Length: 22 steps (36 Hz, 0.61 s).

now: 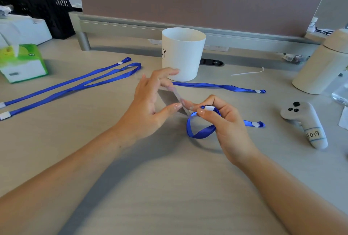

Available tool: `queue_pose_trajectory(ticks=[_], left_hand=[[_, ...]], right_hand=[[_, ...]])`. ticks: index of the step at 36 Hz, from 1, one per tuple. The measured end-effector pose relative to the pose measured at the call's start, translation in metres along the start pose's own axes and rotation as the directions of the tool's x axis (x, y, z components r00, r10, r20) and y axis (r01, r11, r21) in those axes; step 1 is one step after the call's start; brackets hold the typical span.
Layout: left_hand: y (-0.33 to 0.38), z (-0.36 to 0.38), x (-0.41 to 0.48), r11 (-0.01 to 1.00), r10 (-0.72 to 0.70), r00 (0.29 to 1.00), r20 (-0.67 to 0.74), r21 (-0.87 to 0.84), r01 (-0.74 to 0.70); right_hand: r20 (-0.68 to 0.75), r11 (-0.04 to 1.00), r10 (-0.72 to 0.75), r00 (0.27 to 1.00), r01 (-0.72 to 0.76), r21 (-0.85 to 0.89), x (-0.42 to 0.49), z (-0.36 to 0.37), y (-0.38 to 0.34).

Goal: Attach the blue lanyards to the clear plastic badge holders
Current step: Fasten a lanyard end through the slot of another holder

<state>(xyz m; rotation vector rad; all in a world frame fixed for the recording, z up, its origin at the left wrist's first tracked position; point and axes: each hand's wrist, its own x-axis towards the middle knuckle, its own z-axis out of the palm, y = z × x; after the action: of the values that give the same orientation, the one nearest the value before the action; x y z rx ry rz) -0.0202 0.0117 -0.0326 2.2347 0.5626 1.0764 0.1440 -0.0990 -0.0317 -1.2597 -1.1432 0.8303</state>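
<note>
My left hand (150, 101) holds a clear plastic badge holder (170, 99) by its edges, raised above the desk and seen almost edge-on. My right hand (224, 119) pinches the white clip end of a blue lanyard (199, 133), touching the holder's lower corner. That lanyard loops below my fingers and trails right to a white button (256, 124). Two more blue lanyards (75, 86) lie stretched out at the left. Another blue lanyard (222, 85) lies behind my hands, by the cup.
A white cup (183, 53) stands just behind my left hand. A green tissue box (20, 63) sits at the far left, a cream canister (323, 67) at the right, and a white controller (305, 121) right of my right hand. A grey partition rail (131, 25) runs along the back.
</note>
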Motion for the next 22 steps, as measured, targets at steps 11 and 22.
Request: queue_pose_trajectory(ticks=[11, 22], left_hand=[[0.005, -0.007, 0.004, 0.946, 0.113, 0.990, 0.086, 0.295, -0.134], [-0.016, -0.014, 0.007, 0.871, -0.070, 0.968, 0.241, 0.488, -0.058]], right_hand=[[0.004, 0.993, 0.014, 1.000, -0.015, 0.113, 0.002, -0.004, -0.002], [-0.129, 0.955, 0.064, 0.990, -0.098, -0.280, 0.013, -0.017, 0.005]])
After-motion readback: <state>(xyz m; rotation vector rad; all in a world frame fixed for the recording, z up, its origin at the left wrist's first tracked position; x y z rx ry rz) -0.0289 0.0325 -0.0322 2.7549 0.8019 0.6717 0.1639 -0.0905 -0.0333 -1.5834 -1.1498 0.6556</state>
